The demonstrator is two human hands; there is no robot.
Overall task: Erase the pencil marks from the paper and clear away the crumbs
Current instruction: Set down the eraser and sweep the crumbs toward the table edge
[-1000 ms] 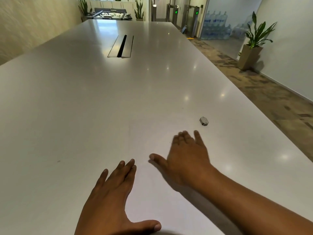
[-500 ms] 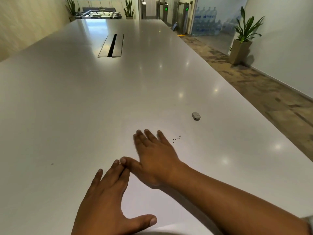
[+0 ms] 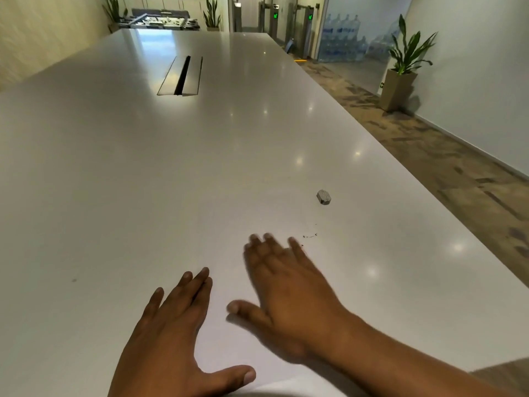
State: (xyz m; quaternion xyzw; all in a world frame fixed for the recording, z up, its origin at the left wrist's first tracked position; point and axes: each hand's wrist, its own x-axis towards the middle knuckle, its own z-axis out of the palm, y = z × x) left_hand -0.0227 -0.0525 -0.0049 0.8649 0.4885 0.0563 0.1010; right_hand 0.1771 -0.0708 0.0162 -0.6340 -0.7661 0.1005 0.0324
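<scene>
Head view showed a long white tabletop (image 3: 143, 167) filling most of the frame, with both bare hands low over its near end. The left hand (image 3: 171, 339) lay flat, palm down, its fingers (image 3: 197, 285) straight and close together and the thumb spread wide; it held nothing. The right hand (image 3: 289, 296) was just beside it, also palm down, with its fingers (image 3: 267, 247) straight and slightly fanned and the thumb pointing toward the left hand. It was empty too. Its outline was blurred, so whether the palm touched the surface could not be told. A small grey eraser (image 3: 323, 197) lay well beyond the right fingers and a little to their right, apart from both hands. Dark crumbs (image 3: 310, 235) sat in a short scatter just past the right little finger, between those fingers and the eraser. The paper could not be made out against the white surface; it may have lain beneath the hands.

Judged from this, the erasing looked finished, with the eraser set aside, and the step in hand was brushing the crumbs away. The next move would call for the right hand's outer edge to sweep low and lightly through that scatter, outward from the fingers, while the flat left hand steadied whatever lay beneath it
</scene>
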